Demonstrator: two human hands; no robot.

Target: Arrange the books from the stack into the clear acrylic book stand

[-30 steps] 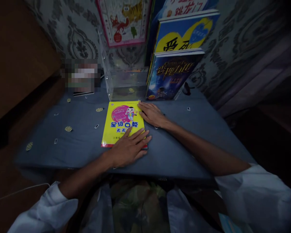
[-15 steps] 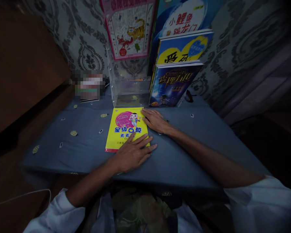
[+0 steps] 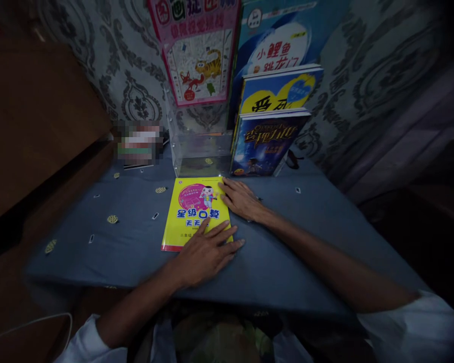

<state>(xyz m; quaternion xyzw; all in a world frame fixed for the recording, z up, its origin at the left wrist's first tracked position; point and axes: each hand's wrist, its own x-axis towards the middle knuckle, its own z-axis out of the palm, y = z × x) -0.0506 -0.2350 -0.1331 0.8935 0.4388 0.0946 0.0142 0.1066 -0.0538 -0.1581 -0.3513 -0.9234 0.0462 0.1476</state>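
Note:
A yellow workbook with a pink circle and a cartoon figure on its cover lies flat on the table, its title facing me. My left hand rests on its lower right part with the fingers spread, the tips reaching past the right edge. At the workbook's upper right edge lies my right hand, flat, its fingertips touching the cover's edge. Neither hand grasps anything. Just behind the workbook stands a clear acrylic book stand.
Several books stand on the right of the stand, a dark blue one in front. A pink book sits higher on the left. A blurred-out item lies at the back left. A blue-grey cloth covers the table; patterned curtain hangs behind.
The view has tilted up slightly, so everything appears lower and more of the upper books shows. Both hands keep their places on the workbook.

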